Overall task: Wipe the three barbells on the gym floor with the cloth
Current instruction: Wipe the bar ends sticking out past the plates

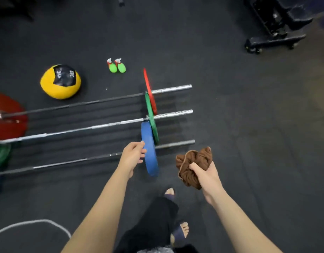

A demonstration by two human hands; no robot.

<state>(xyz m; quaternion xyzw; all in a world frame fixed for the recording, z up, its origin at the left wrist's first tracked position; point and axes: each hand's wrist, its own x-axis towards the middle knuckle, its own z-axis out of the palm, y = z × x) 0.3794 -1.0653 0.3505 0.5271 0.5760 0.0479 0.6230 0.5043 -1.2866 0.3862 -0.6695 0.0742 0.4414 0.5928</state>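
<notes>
The right grip [205,172] is clenching a bunched, soft brown cloth [194,161]. The left grip [133,155] is hanging with fingers loosely curled and holding nothing, its fingertips just beside a flat blue plate [148,148]. That plate is sitting on the near barbell [75,162], whose thin metal bar is running under the left grip. The middle barbell [102,126] and far barbell [102,101] are lying beyond it on the dark matte floor [248,115]. Farther ahead, two small green spray bottles [117,65] are standing together; I cannot tell their contents.
</notes>
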